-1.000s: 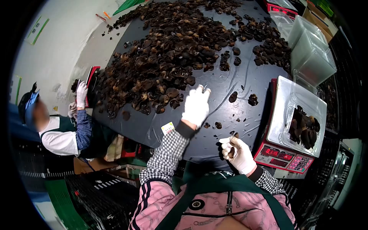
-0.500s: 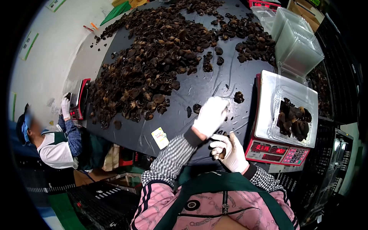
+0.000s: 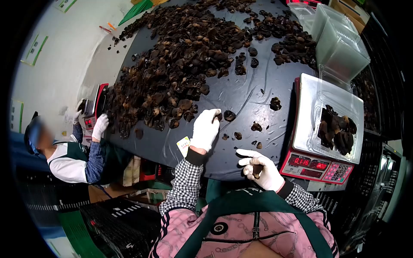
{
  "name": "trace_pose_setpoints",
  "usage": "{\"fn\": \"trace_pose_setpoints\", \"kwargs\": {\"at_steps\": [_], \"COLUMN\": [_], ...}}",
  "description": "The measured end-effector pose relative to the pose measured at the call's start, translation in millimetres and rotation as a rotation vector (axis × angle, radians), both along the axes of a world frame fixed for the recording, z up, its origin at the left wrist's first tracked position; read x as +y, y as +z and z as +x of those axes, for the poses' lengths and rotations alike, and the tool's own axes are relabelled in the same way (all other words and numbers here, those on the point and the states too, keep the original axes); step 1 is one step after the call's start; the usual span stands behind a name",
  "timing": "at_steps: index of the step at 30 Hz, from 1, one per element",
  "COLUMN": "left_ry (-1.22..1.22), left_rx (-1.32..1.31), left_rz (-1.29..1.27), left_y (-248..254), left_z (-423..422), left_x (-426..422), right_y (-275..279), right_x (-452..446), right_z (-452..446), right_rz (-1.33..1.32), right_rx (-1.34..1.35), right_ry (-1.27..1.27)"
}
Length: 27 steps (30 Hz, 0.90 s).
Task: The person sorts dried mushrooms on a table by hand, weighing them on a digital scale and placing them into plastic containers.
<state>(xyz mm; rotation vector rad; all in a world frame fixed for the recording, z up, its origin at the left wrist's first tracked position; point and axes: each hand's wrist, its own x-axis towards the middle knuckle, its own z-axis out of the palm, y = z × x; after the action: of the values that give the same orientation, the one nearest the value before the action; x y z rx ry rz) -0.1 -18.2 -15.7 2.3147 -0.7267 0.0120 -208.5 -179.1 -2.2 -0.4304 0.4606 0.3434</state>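
Note:
My left hand [image 3: 206, 130], in a white glove, is over the dark table sheet with its fingertips closed on a small dark fungus piece [image 3: 219, 116]. Just right of those fingertips lies another fungus piece [image 3: 229, 115]. My right hand [image 3: 262, 170], also gloved, is near the table's front edge, its fingers curled round a brown fungus piece [image 3: 257, 171] and its forefinger stretched out. Small bits [image 3: 238, 135] lie between the two hands. A large heap of dark fungus [image 3: 176, 73] spreads beyond my left hand. A sticker card [image 3: 183, 146] lies beside my left wrist.
At the right, a red scale [image 3: 318, 165] bears an open clear box with fungus [image 3: 337, 133] in it. Stacked clear boxes [image 3: 344, 47] stand behind. A co-worker [image 3: 64, 159] is at the left beside another scale [image 3: 95, 107]. Black crates [image 3: 116, 228] stand below.
My left hand has moved left, away from my right hand, and now pinches a piece. My right hand still holds its piece. The co-worker's hands have moved apart.

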Motion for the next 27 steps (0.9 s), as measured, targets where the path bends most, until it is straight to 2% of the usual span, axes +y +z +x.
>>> {"fn": "trace_pose_setpoints", "kwargs": {"at_steps": [3, 8, 12, 15, 17, 18, 19, 20, 22, 25, 27], "left_ry": [-0.033, -0.230, -0.217, -0.416, -0.595, -0.667, -0.660, -0.660, -0.568, -0.392, -0.394], "left_rx": [-0.107, -0.253, -0.114, 0.081, 0.123, 0.236, 0.289, 0.216, 0.090, -0.173, -0.196], "left_rz": [-0.022, 0.199, 0.023, -0.073, -0.028, -0.042, -0.032, -0.053, -0.053, 0.057, 0.148], "left_y": [8.5, 0.5, 1.2, 52.8, 66.8, 76.1, 87.3, 82.5, 61.9, 34.1, 12.1], "left_z": [-6.5, -8.2, -4.3, -43.1, -65.3, -75.5, -84.4, -82.3, -68.6, -54.9, -51.3], "left_x": [-7.0, -35.2, -35.7, -34.4, -28.6, -28.0, -28.5, -30.3, -37.9, -67.1, -72.7], "right_y": [-2.9, -10.5, -9.9, -5.8, -12.6, 1.6, -6.8, -22.3, -14.2, -26.1, -32.1], "right_x": [-0.4, 2.0, 0.9, 2.2, 5.0, 4.2, 4.7, 6.1, 6.5, 6.7, 7.2], "right_z": [-3.2, -6.1, -8.1, -9.4, -11.1, -9.4, -11.3, -15.7, -14.5, -17.4, -21.2], "right_rz": [0.021, 0.025, 0.068, 0.119, 0.149, 0.125, 0.114, 0.103, 0.099, 0.076, 0.025], "right_rx": [-0.002, -0.052, -0.059, -0.069, 0.022, -0.042, -0.026, -0.008, 0.087, 0.046, 0.024], "right_ry": [0.036, 0.082, 0.020, -0.062, -0.139, -0.169, -0.169, -0.168, -0.160, -0.079, -0.082]}}
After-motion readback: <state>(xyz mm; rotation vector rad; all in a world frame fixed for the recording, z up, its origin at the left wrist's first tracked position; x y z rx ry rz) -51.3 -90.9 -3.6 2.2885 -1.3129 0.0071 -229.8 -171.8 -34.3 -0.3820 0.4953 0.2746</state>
